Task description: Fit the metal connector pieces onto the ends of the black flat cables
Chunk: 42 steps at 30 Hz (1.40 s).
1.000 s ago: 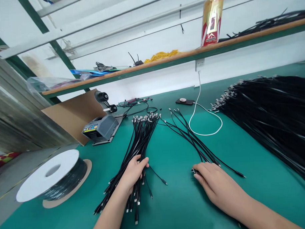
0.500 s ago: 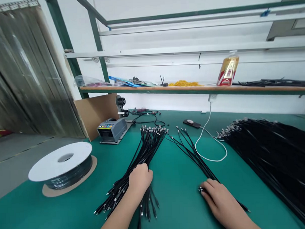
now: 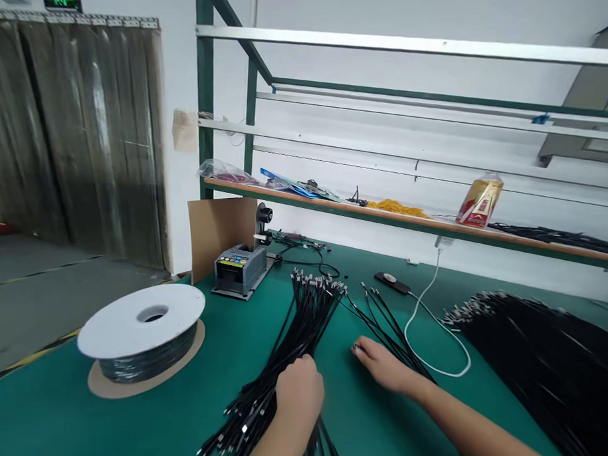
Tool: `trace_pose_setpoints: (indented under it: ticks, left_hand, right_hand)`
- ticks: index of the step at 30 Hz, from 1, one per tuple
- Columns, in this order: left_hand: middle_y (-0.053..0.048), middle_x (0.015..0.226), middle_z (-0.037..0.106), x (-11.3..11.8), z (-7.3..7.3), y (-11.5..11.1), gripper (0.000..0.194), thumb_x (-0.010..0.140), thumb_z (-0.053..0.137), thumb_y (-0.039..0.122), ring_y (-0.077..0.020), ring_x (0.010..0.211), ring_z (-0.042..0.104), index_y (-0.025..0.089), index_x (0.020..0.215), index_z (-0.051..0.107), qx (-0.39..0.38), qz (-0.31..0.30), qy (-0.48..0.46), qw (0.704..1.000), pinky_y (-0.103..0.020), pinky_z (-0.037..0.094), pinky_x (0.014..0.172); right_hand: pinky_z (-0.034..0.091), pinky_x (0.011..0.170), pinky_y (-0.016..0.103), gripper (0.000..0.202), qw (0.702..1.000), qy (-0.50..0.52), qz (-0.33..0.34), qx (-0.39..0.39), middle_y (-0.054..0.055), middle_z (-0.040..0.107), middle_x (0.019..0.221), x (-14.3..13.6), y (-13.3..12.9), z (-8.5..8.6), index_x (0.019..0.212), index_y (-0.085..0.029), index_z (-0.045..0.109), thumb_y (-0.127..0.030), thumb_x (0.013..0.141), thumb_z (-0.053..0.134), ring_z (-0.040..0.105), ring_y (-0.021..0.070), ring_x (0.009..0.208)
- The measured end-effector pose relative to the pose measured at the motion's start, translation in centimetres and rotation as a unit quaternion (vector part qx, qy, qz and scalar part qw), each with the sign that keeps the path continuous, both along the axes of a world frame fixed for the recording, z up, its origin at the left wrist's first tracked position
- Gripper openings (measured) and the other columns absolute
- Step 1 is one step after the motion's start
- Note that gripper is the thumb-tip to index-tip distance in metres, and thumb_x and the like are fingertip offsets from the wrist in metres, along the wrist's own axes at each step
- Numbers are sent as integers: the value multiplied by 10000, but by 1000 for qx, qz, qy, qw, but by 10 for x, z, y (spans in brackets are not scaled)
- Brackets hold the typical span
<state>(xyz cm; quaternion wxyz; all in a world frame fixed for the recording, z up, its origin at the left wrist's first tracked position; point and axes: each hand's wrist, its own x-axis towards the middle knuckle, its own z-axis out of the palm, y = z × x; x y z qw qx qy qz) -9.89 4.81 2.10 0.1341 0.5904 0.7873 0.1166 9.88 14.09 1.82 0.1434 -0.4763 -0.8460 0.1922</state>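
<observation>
My left hand [image 3: 298, 386] is closed around the middle of a thick bundle of black cables [image 3: 300, 328] with metal plug ends, which lies on the green table [image 3: 190, 405] and fans out at both ends. My right hand [image 3: 383, 366] rests palm down on the near end of a smaller, looser group of black cables [image 3: 384, 318] to the right of the bundle. A metal plug end shows at its fingertips.
A large heap of black cables [image 3: 548, 359] fills the table's right side. A white spool of wire [image 3: 141, 330] sits at the left, a grey tape dispenser [image 3: 238, 270] and cardboard behind it. A white charging cable [image 3: 432, 330] and a dark phone [image 3: 392, 282] lie beyond the cables.
The camera has tilted up and turned left. My right hand has slid forward and left along the loose cables. My left hand keeps its hold on the bundle.
</observation>
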Motion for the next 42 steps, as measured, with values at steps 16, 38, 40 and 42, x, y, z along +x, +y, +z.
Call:
trace_pose_setpoints:
  ticks: [16, 38, 40, 42]
  left_hand:
    - [-220, 1448, 555, -11, 1, 1, 545, 892, 564, 116, -409, 1393, 438, 141, 1435, 546, 69, -22, 97, 993, -542, 380, 1121]
    - [-163, 1602, 394, -33, -18, 10, 686, 936, 422, 418, -393, 1459, 356, 160, 1566, 337, 29, 8, 119, 992, -569, 305, 1150]
    - [-194, 1578, 426, -32, -19, 10, 684, 939, 416, 413, -390, 1444, 379, 136, 1560, 346, 37, 18, 126, 991, -555, 320, 1137]
    - [-216, 1546, 465, -32, -20, 10, 673, 945, 404, 403, -383, 1423, 406, 114, 1551, 364, 45, 25, 133, 990, -538, 334, 1121]
  right_hand:
    - [495, 1026, 505, 313, 983, -85, -103, 127, 107, 557, 1392, -5, 109, -30, 1257, -192, 608, -338, 980, 606, 576, 266, 1221]
    - [562, 904, 433, 248, 985, -118, 21, 127, 77, 662, 1168, 29, 65, -22, 1146, -155, 642, -337, 982, 609, 658, 214, 1030]
    - [556, 917, 444, 260, 986, -111, 9, 127, 83, 654, 1190, 38, 68, -22, 1163, -155, 637, -337, 979, 612, 653, 221, 1049]
    - [553, 923, 450, 276, 987, -100, 5, 122, 90, 647, 1209, 43, 73, -19, 1182, -154, 630, -338, 976, 617, 650, 228, 1060]
